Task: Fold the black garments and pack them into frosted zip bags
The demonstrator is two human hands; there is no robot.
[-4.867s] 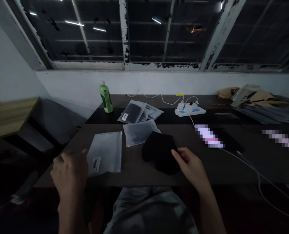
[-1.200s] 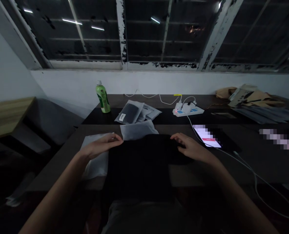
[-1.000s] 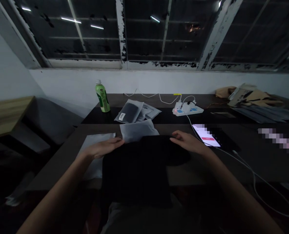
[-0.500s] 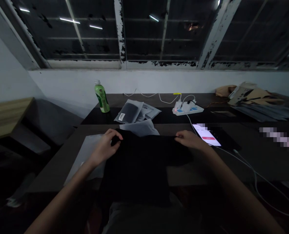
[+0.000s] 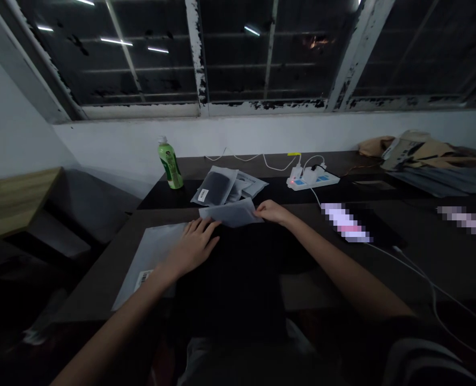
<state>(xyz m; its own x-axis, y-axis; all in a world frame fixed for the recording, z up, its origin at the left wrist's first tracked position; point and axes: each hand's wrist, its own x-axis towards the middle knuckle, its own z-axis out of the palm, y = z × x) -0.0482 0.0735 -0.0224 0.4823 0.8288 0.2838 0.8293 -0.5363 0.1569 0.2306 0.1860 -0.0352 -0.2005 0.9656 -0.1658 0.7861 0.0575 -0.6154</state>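
A black shirt (image 5: 233, 279) lies spread on the table in front of me, its lower part reaching over the front edge. My left hand (image 5: 195, 244) rests on its upper left part, palm down with fingers apart, the fingertips near a frosted plastic bag (image 5: 233, 213). That bag lies along the shirt's far edge. At the bag's right end, my right hand (image 5: 270, 212) pinches its corner between thumb and fingers. A larger frosted bag (image 5: 151, 246) with a barcode label lies flat on the left, partly under my left forearm.
Several bagged dark items (image 5: 216, 185) are piled farther back. A green bottle (image 5: 170, 163) stands left of them. To the right are a white power strip (image 5: 316, 181), a lit phone (image 5: 344, 222) on a cable, and a stack of bags (image 5: 443, 179) beside brown packaging (image 5: 423, 150).
My right hand has left the shirt's right side and moved left to grip the bag's corner. My left hand has opened from a pinch and lies flat, slightly farther right.
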